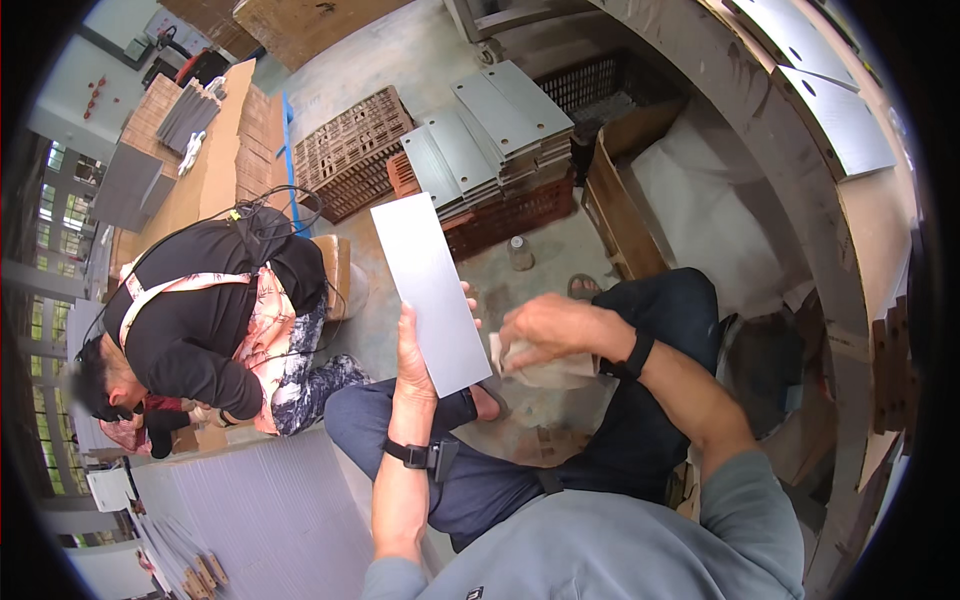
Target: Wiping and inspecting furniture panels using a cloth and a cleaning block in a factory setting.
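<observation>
- I am holding a plain pale grey panel (430,290) in my left hand (412,352).
- My right hand (545,325) is gripping a crumpled beige cloth (545,372).
- I am wearing a black wristband (637,355), dark navy trousers (640,400) and a grey-blue sweatshirt (620,550).
- A person beside me is wearing a black top (200,320) with a pink patterned apron (268,320).
- Grey sheets (490,135) are lying on red-brown crates (350,150).

One held grey panel (430,290), one rag (545,368), two people.
</observation>
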Available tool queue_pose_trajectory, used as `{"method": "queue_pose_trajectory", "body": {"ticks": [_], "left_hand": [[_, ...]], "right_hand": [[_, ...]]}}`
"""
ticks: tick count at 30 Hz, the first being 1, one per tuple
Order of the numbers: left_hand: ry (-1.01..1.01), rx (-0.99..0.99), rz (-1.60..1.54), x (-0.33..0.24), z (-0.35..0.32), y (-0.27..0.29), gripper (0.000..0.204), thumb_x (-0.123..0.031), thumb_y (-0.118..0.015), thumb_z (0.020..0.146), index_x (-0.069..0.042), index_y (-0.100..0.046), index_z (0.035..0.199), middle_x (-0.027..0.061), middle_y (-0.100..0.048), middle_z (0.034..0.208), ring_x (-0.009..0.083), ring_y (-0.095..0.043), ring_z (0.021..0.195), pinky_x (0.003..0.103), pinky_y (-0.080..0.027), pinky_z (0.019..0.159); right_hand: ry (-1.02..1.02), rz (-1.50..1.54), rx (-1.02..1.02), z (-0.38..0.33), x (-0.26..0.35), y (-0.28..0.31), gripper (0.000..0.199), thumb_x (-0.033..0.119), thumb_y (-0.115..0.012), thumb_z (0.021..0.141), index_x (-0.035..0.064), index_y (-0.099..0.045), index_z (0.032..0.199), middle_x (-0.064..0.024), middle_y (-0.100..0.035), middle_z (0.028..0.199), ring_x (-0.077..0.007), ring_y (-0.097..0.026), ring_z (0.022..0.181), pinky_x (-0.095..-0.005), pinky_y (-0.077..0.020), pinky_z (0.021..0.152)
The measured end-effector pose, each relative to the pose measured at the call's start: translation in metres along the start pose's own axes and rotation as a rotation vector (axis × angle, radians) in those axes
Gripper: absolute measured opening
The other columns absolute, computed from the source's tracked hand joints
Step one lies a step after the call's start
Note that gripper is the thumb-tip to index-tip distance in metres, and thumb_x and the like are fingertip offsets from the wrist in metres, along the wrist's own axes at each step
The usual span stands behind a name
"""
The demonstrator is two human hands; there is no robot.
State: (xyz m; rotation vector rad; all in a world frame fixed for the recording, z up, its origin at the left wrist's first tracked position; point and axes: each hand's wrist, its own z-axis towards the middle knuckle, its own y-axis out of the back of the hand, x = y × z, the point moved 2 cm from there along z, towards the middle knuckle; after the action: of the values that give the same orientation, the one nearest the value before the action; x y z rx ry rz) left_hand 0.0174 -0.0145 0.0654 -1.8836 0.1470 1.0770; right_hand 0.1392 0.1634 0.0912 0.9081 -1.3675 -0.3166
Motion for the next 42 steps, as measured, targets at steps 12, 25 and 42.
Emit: {"method": "queue_pose_trajectory", "body": {"ticks": [12, 25, 42], "left_hand": [[0.06, 0.086, -0.098, -0.006, 0.005, -0.012, 0.083, -0.071, -0.031, 0.102, -0.003, -0.046, 0.147, 0.0209, -0.06, 0.131, 0.0298, -0.066, 0.107, 0.043, -0.062, 0.083], [0.193, 0.041, -0.052, 0.021, 0.004, 0.018, 0.082, -0.068, -0.033, 0.102, -0.001, -0.044, 0.148, 0.0239, -0.057, 0.139, 0.0385, -0.063, 0.12, 0.049, -0.051, 0.107], [0.214, 0.071, -0.068, 0.014, -0.017, 0.006, 0.079, -0.066, -0.03, 0.104, -0.002, -0.046, 0.146, 0.0219, -0.063, 0.124, 0.0319, -0.068, 0.101, 0.046, -0.062, 0.082]], "right_hand": [[-0.075, 0.003, -1.047, -0.005, 0.003, 0.06, 0.026, 0.019, -0.078, 0.087, 0.0043, -0.067, 0.105, -0.0107, -0.06, 0.095, -0.0281, -0.065, 0.083, -0.0388, -0.0535, 0.074], [0.355, -0.282, -0.707, 0.043, 0.03, -0.018, 0.038, 0.023, -0.081, 0.077, 0.0134, -0.067, 0.111, -0.0039, -0.059, 0.103, -0.0264, -0.058, 0.098, -0.042, -0.0447, 0.087], [0.209, -0.16, -0.885, 0.053, 0.009, 0.03, 0.03, 0.014, -0.083, 0.079, 0.0086, -0.066, 0.105, -0.0092, -0.062, 0.104, -0.0309, -0.065, 0.097, -0.0395, -0.0544, 0.084]]}}
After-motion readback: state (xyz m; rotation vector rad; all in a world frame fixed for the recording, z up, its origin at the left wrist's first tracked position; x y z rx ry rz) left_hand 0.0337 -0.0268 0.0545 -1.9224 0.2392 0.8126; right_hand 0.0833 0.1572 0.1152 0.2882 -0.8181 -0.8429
